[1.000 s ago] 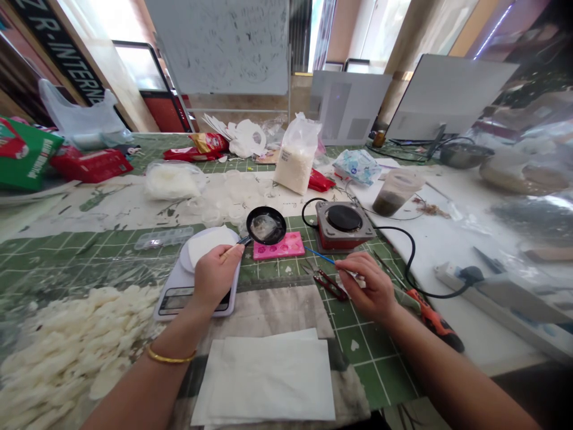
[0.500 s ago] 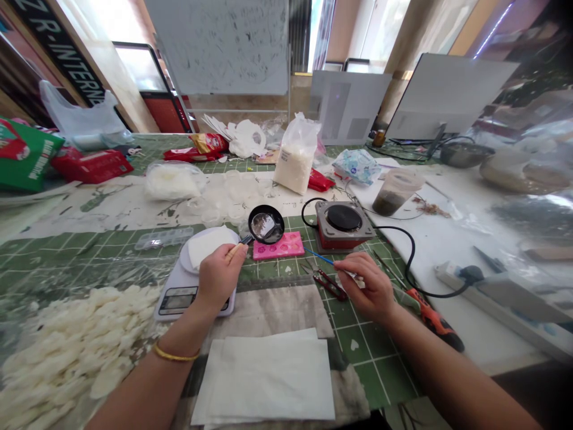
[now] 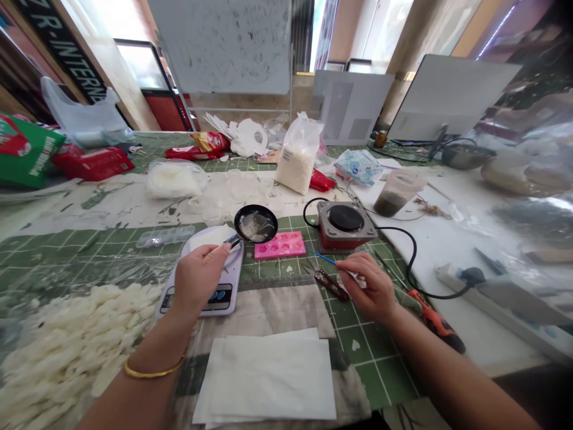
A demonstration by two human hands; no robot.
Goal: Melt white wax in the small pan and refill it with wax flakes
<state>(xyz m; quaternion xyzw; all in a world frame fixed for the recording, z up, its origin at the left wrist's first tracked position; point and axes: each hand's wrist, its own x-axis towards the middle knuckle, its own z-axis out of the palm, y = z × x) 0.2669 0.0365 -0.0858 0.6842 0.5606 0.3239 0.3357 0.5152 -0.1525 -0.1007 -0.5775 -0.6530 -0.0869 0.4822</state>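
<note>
My left hand (image 3: 201,276) is closed round the handle of a small black pan (image 3: 256,224), held above the kitchen scale (image 3: 229,286) and the left end of a pink mould (image 3: 281,245). Something clear and shiny covers the pan's bottom. My right hand (image 3: 366,285) pinches a thin blue stick (image 3: 320,256), its tip near the mould's right edge. Close by that hand lie small thread snips (image 3: 330,283) with dark red handles. Behind the mould, to the right, stands a small electric hot plate (image 3: 346,223) with nothing on its black disc.
White wax-like flakes (image 3: 80,340) are heaped at the left. White paper sheets (image 3: 268,379) lie in front. A bag of white granules (image 3: 295,158) and a plastic cup with dark contents (image 3: 396,194) stand behind. The hot plate's black cable (image 3: 409,251) runs right to a power strip (image 3: 505,316).
My left hand has moved the pan left and slightly nearer, off most of the mould. The pan now looks more level. My right hand and the blue stick have hardly moved.
</note>
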